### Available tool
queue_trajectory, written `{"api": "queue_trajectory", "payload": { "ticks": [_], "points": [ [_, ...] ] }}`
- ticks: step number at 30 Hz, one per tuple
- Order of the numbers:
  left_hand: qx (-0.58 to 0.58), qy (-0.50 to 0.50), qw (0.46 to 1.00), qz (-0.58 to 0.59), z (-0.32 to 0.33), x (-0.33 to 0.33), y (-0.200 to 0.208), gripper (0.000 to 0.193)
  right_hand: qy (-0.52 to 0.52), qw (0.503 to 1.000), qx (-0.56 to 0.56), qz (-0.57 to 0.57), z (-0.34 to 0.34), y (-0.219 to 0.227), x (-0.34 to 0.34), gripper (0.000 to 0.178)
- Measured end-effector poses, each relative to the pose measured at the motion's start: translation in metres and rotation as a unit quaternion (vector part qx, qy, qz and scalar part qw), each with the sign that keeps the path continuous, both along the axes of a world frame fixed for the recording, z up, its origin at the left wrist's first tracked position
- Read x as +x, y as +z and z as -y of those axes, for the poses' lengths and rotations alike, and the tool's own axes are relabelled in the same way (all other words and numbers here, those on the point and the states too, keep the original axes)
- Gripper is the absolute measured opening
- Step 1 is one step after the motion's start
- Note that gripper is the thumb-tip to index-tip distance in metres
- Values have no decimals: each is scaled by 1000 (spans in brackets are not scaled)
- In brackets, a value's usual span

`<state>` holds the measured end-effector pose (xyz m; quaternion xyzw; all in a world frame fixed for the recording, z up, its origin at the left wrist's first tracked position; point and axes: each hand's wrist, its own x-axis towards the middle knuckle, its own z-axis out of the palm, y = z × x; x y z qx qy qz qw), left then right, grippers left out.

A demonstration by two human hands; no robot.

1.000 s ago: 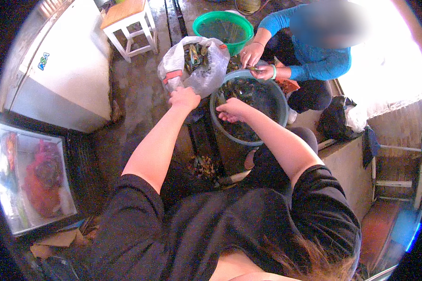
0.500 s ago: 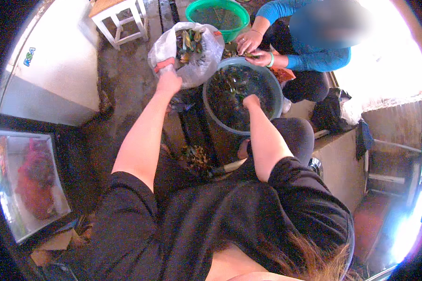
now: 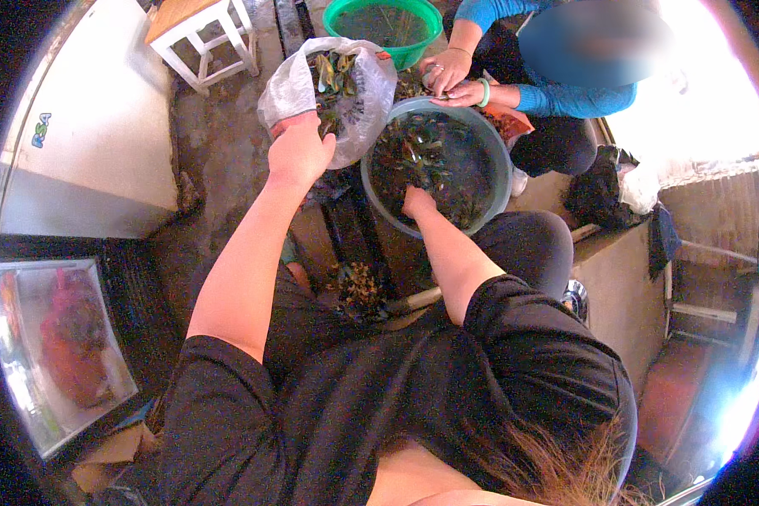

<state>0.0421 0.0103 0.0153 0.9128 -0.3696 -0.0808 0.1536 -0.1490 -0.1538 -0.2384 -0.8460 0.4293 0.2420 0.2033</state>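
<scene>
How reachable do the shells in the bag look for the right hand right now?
Probably yes: the mouth of the bag gapes open beside the basin where the right hand is, and the left hand, gripping its near edge, leaves the shells mostly uncovered.

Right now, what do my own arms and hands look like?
You wear black short sleeves ending near the elbows, forearms bare. Left hand and right hand show no gloves; neither wrist shows a watch or bracelet. Right fingers are hidden.

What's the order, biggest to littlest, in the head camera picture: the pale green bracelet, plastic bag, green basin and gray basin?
Largest to smallest:
1. gray basin
2. plastic bag
3. green basin, going by what shows
4. pale green bracelet
</scene>
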Motion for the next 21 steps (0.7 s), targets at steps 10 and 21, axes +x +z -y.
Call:
{"api": "queue_trajectory", "payload": {
  "ticks": [10,21],
  "points": [
    [-43,-105,993,-30,6,-2,-15,27,-39,990,95,95,41,34,7,46],
    [-135,-299,938,-115,30,-48,-20,42,-164,868,422,205,54,233,9,23]
  ]
}}
